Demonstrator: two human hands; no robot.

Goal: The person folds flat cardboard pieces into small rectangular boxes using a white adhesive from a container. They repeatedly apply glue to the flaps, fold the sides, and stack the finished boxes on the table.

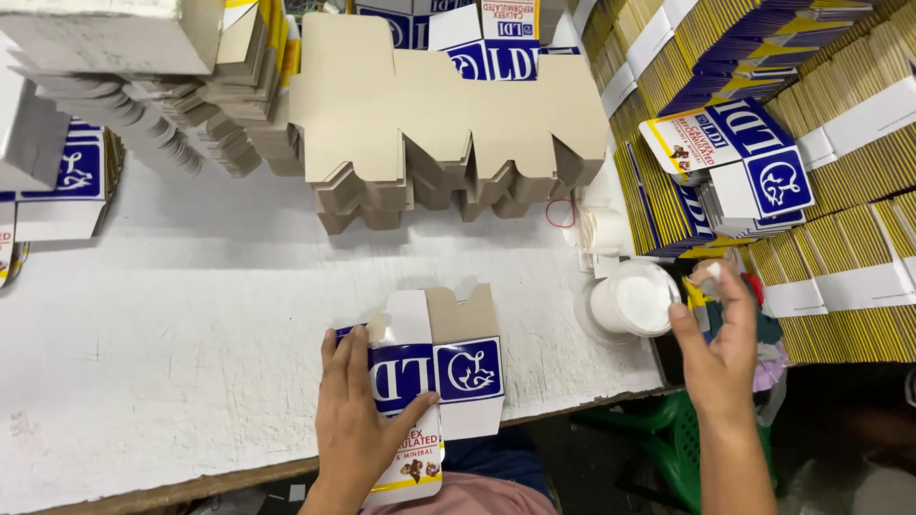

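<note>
Table (pixel 191 315): a white, scuffed top is filling most of the view, its near edge running along 6 o'clock.
Blanks (pixel 448 114): a fanned pile of plain brown die-cut card is lying at 12 o'clock, printed sides down.
Stacks (pixel 811 143): blue, yellow and white flat cartons are standing on edge from 1 to 3 o'clock.
Carton (pixel 434 381): a flat blue-and-white carton with a yellow-edged flap and brown inner flaps is lying at 6 o'clock, its lower flap hanging over the table edge.
Left hand (pixel 358 420): it is pressing flat on the carton's left part, fingers spread and extended, thumb angling right across the blue panel; it is gripping nothing.
Right hand (pixel 720 339): it is hovering at 4 o'clock, fingers half curled, fingertips pinching together over something small that I cannot tell.
Tub (pixel 634 300): a round white tub is sitting just left of the right hand, near the table's right edge.
</note>
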